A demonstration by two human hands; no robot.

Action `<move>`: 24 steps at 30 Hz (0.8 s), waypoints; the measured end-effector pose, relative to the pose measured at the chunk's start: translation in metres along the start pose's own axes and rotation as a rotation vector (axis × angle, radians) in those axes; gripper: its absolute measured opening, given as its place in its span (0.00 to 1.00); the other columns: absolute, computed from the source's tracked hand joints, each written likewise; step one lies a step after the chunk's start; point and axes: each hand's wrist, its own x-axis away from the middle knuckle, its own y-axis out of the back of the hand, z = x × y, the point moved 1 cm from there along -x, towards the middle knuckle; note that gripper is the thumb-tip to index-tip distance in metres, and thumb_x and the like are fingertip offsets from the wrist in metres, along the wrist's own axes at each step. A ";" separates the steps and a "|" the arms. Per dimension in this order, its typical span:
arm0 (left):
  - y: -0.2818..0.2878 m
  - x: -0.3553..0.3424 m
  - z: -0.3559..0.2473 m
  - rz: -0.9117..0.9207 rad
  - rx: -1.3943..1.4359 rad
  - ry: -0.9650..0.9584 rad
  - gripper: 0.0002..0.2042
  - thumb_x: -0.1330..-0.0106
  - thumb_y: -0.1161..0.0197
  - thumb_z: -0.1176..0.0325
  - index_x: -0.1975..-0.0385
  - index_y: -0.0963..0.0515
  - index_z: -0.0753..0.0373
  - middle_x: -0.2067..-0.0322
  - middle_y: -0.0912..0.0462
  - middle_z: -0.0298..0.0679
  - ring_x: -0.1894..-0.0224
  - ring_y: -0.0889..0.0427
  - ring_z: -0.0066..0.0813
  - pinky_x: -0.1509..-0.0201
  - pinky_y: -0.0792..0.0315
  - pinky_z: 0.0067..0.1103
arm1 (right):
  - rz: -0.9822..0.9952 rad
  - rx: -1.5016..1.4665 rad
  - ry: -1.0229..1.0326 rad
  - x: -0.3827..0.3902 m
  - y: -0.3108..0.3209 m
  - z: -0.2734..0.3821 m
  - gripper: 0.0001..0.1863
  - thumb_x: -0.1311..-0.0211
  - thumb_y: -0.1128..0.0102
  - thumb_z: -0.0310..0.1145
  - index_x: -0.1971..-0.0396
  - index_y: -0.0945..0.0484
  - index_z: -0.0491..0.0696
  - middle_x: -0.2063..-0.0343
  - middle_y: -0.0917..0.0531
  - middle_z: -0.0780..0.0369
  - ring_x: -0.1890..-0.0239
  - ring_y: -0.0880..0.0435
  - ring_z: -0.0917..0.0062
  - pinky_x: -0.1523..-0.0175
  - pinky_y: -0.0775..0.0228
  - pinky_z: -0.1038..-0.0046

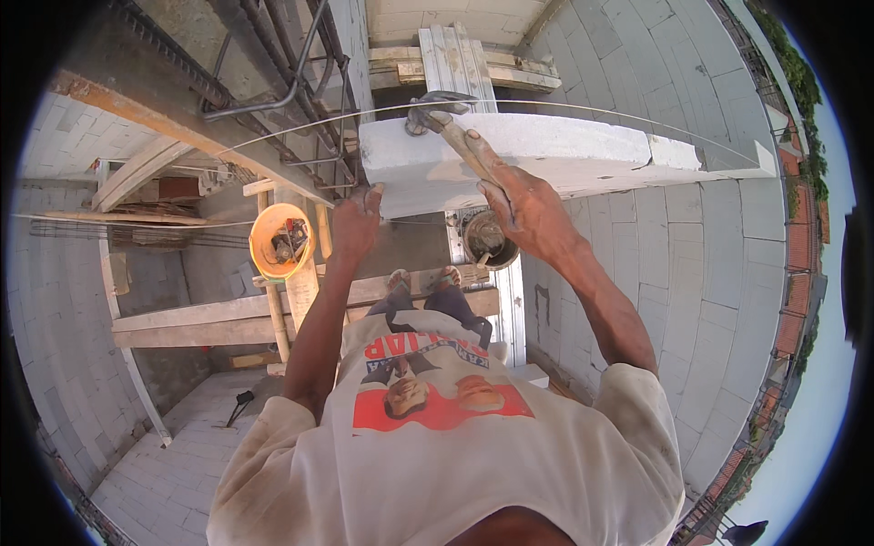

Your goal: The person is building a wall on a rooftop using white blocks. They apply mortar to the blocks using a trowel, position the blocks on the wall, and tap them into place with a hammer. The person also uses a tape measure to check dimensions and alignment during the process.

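Note:
A long white block [583,155] lies along the top of a wall in front of me, with a thin string stretched across over it. My right hand [537,214] is closed on the pale handle of a hand tool [428,114], whose grey head rests at the block's top. My left hand [362,218] is at the block's left end, fingers curled against its corner; the fingertips are partly hidden. Below, beside my right hand, is a dark bucket [482,246] with grey mix in it.
Rebar [300,82] and a timber board [182,127] run along the upper left. A yellow bucket [278,246] of tools stands on the left. Planks [200,323] form staging round my feet. Block walls [692,273] surround me, with rooftops beyond at the far right.

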 end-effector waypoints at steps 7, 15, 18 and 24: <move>0.026 0.012 -0.079 0.081 0.035 -0.255 0.12 0.28 0.32 0.63 0.65 0.16 0.67 0.74 0.15 0.47 0.73 0.15 0.43 0.69 0.24 0.34 | -0.365 -0.213 -0.055 0.042 0.005 -0.043 0.32 0.25 0.41 0.35 0.24 0.37 0.54 0.43 0.18 0.42 0.44 0.16 0.43 0.38 0.22 0.52; 0.007 -0.052 -0.167 -0.040 -0.277 -0.896 0.27 0.38 0.26 0.64 0.37 0.21 0.62 0.38 0.20 0.49 0.37 0.23 0.50 0.31 0.35 0.40 | -0.668 -0.174 -0.358 0.078 0.065 -0.124 0.33 0.24 0.43 0.34 0.22 0.40 0.55 0.37 0.22 0.43 0.38 0.21 0.42 0.35 0.26 0.52; -0.016 -0.077 -0.156 0.081 -0.320 -0.880 0.30 0.38 0.26 0.60 0.35 0.22 0.63 0.36 0.21 0.49 0.35 0.24 0.49 0.28 0.36 0.40 | -0.627 -0.088 -0.513 0.088 0.077 -0.162 0.34 0.24 0.44 0.34 0.21 0.41 0.56 0.37 0.22 0.42 0.38 0.20 0.44 0.35 0.25 0.52; -0.022 -0.082 -0.150 0.196 -0.245 -0.810 0.31 0.37 0.27 0.59 0.34 0.23 0.63 0.37 0.20 0.47 0.36 0.23 0.47 0.30 0.35 0.39 | -0.609 -0.098 -0.605 0.104 0.085 -0.185 0.34 0.23 0.45 0.35 0.21 0.42 0.58 0.42 0.18 0.43 0.45 0.17 0.41 0.41 0.22 0.53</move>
